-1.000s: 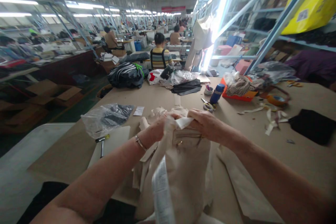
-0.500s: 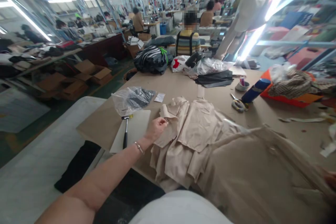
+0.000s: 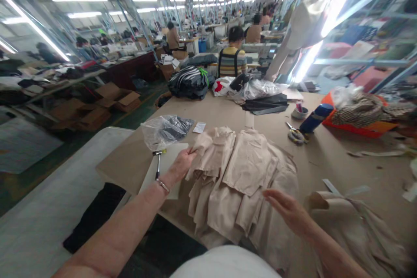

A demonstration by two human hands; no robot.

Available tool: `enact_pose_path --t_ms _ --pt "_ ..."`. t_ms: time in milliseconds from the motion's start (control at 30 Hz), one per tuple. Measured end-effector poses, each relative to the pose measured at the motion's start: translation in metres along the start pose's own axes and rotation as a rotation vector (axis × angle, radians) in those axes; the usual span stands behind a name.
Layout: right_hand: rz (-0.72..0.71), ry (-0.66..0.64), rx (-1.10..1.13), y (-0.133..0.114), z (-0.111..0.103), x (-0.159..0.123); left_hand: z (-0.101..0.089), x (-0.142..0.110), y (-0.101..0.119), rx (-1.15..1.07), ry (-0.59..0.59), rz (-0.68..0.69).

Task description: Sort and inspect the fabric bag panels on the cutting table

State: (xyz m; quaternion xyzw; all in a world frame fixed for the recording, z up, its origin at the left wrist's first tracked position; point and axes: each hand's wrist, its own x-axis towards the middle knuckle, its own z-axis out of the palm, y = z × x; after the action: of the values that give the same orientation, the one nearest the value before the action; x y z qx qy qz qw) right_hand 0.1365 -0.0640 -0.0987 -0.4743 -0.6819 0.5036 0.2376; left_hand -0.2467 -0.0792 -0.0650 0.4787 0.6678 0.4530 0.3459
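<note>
A stack of beige fabric pieces [image 3: 249,163] lies overlapped on the table, its lower edges hanging over the front. At its left end, my left hand [image 3: 182,163] pinches the edge of a beige fabric piece [image 3: 203,150]. My right hand [image 3: 285,208] is over the front of the stack with its fingers stretched out and holding nothing; whether the fingertips touch the cloth I cannot tell. To the right, a larger beige garment [image 3: 355,230] lies crumpled at the table's front edge.
On the brown table [image 3: 130,160] are a hammer [image 3: 158,163] on a pale board, a plastic bag [image 3: 166,130], scissors [image 3: 296,135], a blue cylinder [image 3: 316,118] and an orange box [image 3: 365,128]. A mannequin [image 3: 302,21] stands behind. People sit farther back.
My right hand has let go of the large beige garment at the far right and come back over the stack. My left hand has moved slightly left with the fabric edge.
</note>
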Motion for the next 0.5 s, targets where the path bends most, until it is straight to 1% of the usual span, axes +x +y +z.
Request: enact_pose_path --t_ms 33,67,100,133,200,233,267,300,333,367,400,433,467,500 --pt "0.029 -0.087 0.116 -0.012 0.025 0.010 -0.006 0.001 0.023 -0.125 0.017 0.006" --pt "0.077 -0.154 0.263 -0.024 0.048 0.019 -0.011 0.000 0.048 -0.356 0.041 -0.018" --pt "0.138 -0.220 0.435 -0.035 0.068 0.026 -0.014 -0.003 0.072 -0.561 0.060 -0.050" --pt "0.207 -0.290 0.622 -0.045 0.086 0.032 -0.016 -0.008 0.094 -0.711 0.075 -0.079" --pt "0.315 -0.444 0.955 -0.061 0.112 0.039 -0.015 -0.019 0.132 -0.892 0.061 -0.120" --pt "0.343 -0.524 1.064 -0.067 0.122 0.041 -0.013 -0.026 0.146 -0.936 0.042 -0.135" --pt "0.349 -0.586 1.123 -0.070 0.130 0.041 -0.010 -0.031 0.158 -0.963 0.023 -0.150" --pt "0.340 -0.600 1.139 -0.070 0.135 0.040 -0.008 -0.036 0.167 -0.978 0.014 -0.167" --pt "0.328 -0.558 1.130 -0.068 0.140 0.038 -0.005 -0.040 0.175 -0.986 0.016 -0.186" --pt "0.328 -0.489 1.092 -0.063 0.144 0.033 -0.002 -0.044 0.181 -0.991 0.025 -0.201" --pt "0.338 -0.418 1.037 -0.056 0.147 0.028 0.001 -0.046 0.186 -0.994 0.036 -0.212" --pt "0.360 -0.382 0.972 -0.048 0.150 0.022 0.004 -0.047 0.191 -1.001 0.041 -0.212" --pt "0.384 -0.406 0.907 -0.042 0.153 0.016 0.008 -0.047 0.196 -1.012 0.038 -0.205" --pt "0.405 -0.485 0.849 -0.038 0.157 0.012 0.011 -0.047 0.201 -1.026 0.031 -0.194"
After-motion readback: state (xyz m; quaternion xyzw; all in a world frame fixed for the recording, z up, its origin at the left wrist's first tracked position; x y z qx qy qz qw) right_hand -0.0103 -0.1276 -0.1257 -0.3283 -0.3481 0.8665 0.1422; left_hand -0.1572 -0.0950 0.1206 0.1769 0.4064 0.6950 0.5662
